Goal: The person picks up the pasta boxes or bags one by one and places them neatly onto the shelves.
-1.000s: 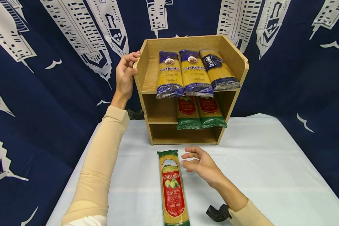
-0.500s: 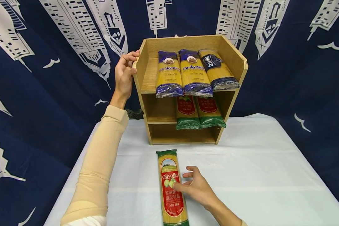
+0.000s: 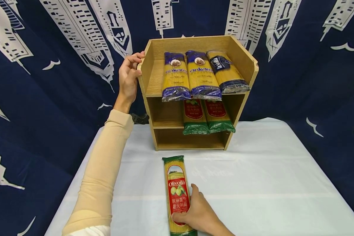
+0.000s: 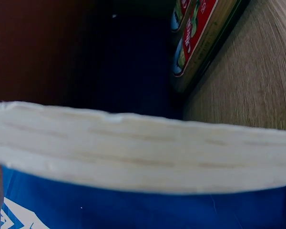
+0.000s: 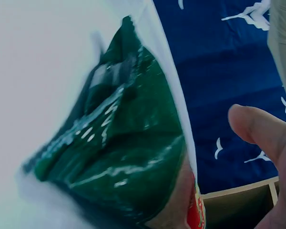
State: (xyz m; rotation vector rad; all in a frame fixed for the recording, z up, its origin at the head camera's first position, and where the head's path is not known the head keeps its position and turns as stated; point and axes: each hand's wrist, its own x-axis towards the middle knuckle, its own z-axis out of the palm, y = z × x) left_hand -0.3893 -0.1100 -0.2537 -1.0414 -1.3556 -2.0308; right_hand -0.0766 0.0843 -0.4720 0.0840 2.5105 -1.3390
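At the upper left of the head view, my left hand (image 3: 128,80) grips the front edge of the left side of a small wooden shelf (image 3: 147,72). In the left wrist view that pale edge (image 4: 143,148) crosses the picture, with a fingertip at the far left. A spaghetti packet (image 3: 177,196) with a red label and green ends lies on the table before the shelf. My right hand (image 3: 199,211) is at its lower right side, thumb over its front and fingers beside its right edge. The right wrist view has the thumb (image 5: 255,126) apart from the packet's green end (image 5: 128,138).
Two yellow-and-blue pasta packets (image 3: 176,77) and a dark-labelled pasta packet (image 3: 228,72) lie on the shelf's top level. Two green-ended spaghetti packets (image 3: 196,118) lie on the middle level. A white cloth (image 3: 268,170) covers the table; a dark blue patterned curtain (image 3: 298,82) hangs behind.
My right hand has moved from beside the packet's upper end down toward its lower part, with the thumb now over its front. The left hand keeps its hold on the shelf.
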